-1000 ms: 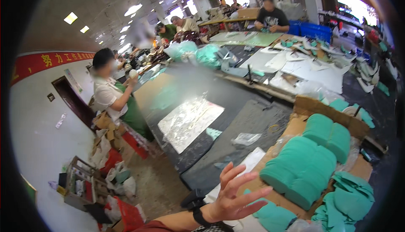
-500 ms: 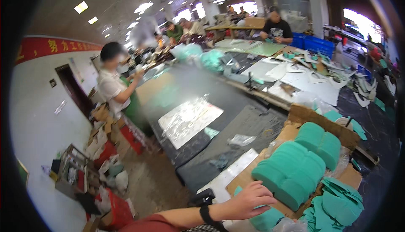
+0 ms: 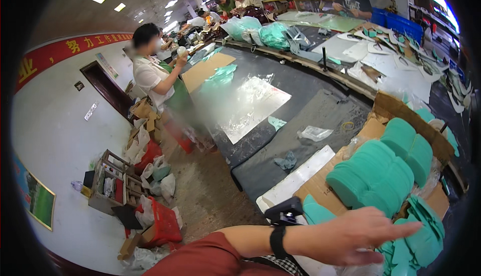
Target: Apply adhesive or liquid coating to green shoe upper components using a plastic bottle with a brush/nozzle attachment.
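Left hand (image 3: 353, 233), near edge of the desk (image 3: 260, 163), fingers (image 3: 401, 230) parted, seemingly empty; loose green sheets (image 3: 428, 221) rightward, contact unclear!

Thin teal-green pieces (image 3: 423, 238) in a loose, jumbled heap beside neat, rounded teal-green stacks (image 3: 371, 178)

Beyond left fingers (image 3: 402, 231): stacked green pieces (image 3: 368, 180), matt, foam-like. Beside fingertips: loose green sheets (image 3: 428, 221), matt. Left of fingers: brown cardboard (image 3: 311, 191), matt. Farther off: plastic bag (image 3: 315, 133), clear, glossy, wrinkled.
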A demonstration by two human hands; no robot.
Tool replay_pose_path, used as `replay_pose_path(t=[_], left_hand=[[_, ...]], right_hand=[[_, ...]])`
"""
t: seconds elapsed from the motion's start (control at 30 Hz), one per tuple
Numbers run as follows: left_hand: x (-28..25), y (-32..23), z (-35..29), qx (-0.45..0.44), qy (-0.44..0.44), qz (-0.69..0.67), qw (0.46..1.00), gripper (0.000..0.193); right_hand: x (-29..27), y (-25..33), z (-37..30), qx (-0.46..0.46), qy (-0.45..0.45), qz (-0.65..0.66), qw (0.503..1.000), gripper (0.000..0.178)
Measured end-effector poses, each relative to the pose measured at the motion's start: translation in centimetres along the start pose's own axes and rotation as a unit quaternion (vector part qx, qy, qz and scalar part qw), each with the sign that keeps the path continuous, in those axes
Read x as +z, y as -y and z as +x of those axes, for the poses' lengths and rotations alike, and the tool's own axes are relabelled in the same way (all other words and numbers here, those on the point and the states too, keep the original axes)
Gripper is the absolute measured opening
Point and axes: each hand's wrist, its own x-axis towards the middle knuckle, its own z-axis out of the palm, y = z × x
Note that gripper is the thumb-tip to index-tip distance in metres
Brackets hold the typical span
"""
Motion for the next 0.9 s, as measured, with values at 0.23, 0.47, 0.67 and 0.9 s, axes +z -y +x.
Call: replay_pose_path(t=[0.23,0.47,0.67,0.9], left_hand=[[3.5,-2.9,4.6,0.066,0.210,0.029,0.975,0.077],[5.9,-2.6,4.3,0.177,0.165,-0.058,0.969,0.062],[5.6,-1.0,1.7,0.186,0.141,-0.151,0.961,0.047],[-5.1,2.8,-6.2,-0.041,0.014,0.178,0.983,0.053]], right_hand=[[3.8,2.2,1.4,0.130,0.046,0.516,0.846,0.025],[2.4,2.4,1.1,0.194,0.034,0.514,0.835,0.024],[-1.9,-0.6,-4.5,0.229,0.059,0.400,0.886,0.023],[-1.3,-0.8,-3.8,0.213,0.063,0.488,0.844,0.023]])
